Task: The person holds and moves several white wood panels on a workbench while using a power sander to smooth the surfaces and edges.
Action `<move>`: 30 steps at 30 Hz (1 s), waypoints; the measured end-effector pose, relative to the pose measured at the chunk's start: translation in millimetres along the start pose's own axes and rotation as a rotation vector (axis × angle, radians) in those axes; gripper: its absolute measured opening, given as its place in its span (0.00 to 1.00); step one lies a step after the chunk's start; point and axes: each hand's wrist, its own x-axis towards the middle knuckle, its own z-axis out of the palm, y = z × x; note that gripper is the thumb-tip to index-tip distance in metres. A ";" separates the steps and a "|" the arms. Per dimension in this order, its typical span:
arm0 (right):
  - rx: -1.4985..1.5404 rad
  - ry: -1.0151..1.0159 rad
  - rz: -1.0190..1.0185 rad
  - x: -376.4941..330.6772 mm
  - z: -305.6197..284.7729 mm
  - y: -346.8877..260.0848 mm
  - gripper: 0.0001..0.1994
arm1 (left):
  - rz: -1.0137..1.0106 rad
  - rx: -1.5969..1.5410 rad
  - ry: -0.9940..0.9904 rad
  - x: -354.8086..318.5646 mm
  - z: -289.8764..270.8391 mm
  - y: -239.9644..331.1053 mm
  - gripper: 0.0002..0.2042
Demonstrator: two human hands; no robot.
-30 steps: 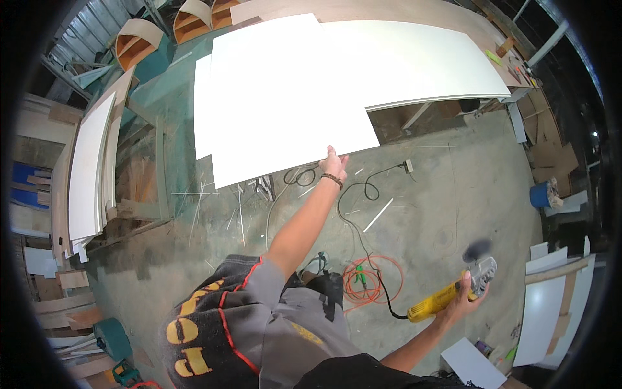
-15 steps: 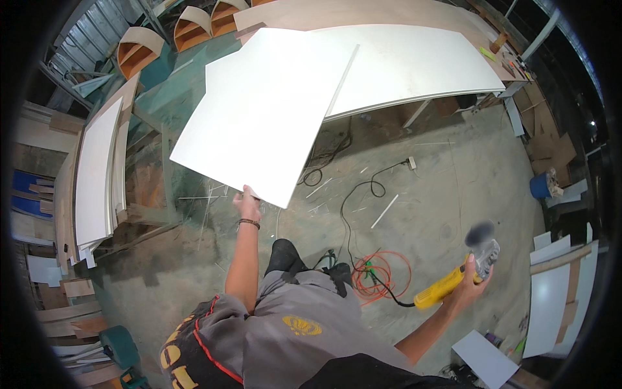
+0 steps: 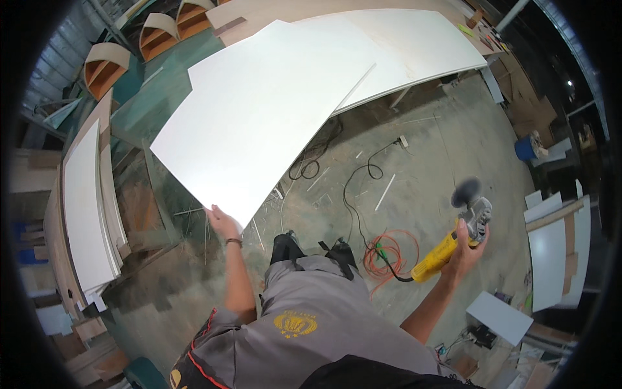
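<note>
A white board point(image 3: 246, 123) reaches out over the near edge of the workbench, its near corner pointing at me. My left hand point(image 3: 224, 222) grips its edge close to that corner, with the fingers partly hidden by the board. Off to the right, clear of the bench, my right hand point(image 3: 468, 249) is wrapped round a yellow angle grinder point(image 3: 435, 257). The grinder's dark disc point(image 3: 466, 192) points up and away from me, blurred. From its rear end a black cord runs down to the floor.
Larger white sheets point(image 3: 414, 52) lie on the workbench. Boards lean on a stand point(image 3: 84, 207) at left. An orange hose point(image 3: 389, 255) coils near my feet beside a black cable point(image 3: 350, 188). Offcuts litter the floor. A blue bucket point(image 3: 526, 148) and white panels point(image 3: 547, 266) stand at right.
The white board has turned, and its near corner has swung left and toward me with my left hand. The grinder has tipped more upright in my right hand. My view has shifted slightly.
</note>
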 end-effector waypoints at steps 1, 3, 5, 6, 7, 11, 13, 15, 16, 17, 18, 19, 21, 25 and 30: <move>-0.019 0.008 -0.005 -7.3 0.2 0.4 0.38 | -0.081 0.074 -0.067 11.1 -9.4 -2.6 0.28; -0.044 -0.002 -0.035 -16.9 9.0 -3.2 0.38 | -0.044 0.120 -0.134 51.7 -27.4 -10.4 0.32; -0.051 -0.008 -0.042 -33.5 17.9 -0.6 0.37 | -0.003 0.251 -0.179 94.1 -42.8 -21.1 0.34; -0.049 -0.007 -0.042 -40.8 21.1 1.4 0.37 | 0.019 0.316 -0.203 109.1 -46.5 -24.7 0.35; -0.051 -0.007 -0.042 -47.8 24.6 3.3 0.37 | 0.026 0.301 -0.233 119.8 -48.1 -25.8 0.35; -0.070 -0.015 -0.020 -73.9 35.0 8.7 0.37 | 0.058 0.288 -0.294 144.7 -36.9 -26.5 0.36; -0.086 -0.029 -0.016 -85.5 38.3 12.9 0.37 | 0.046 0.293 -0.296 156.6 -27.5 -28.0 0.36; -0.102 -0.051 -0.002 -94.8 44.9 12.6 0.38 | 0.054 0.301 -0.303 169.9 -20.5 -23.6 0.36; -0.102 -0.072 0.009 -98.8 48.4 11.3 0.38 | 0.053 0.306 -0.305 182.6 -21.2 -23.2 0.36; -0.093 -0.076 0.020 -100.6 52.4 12.9 0.39 | 0.060 0.353 -0.304 191.9 -21.9 -17.9 0.36; -0.083 -0.083 0.028 -100.6 56.4 11.9 0.39 | 0.105 0.380 -0.340 201.7 -24.7 -10.8 0.37; -0.085 -0.087 0.037 -101.7 56.7 14.7 0.39 | 0.053 0.639 -0.317 200.5 -23.8 5.1 0.39; -0.109 -0.123 0.006 -96.1 55.9 28.0 0.38 | 0.459 0.749 -0.117 184.7 -39.3 40.2 0.40; -0.163 -0.171 -0.023 -93.4 73.0 34.3 0.37 | 0.244 -0.682 -0.721 51.2 -104.1 231.3 0.18; -0.144 -0.344 0.056 -96.3 100.8 72.2 0.35 | 0.540 -1.529 -0.943 -60.2 -138.3 324.6 0.23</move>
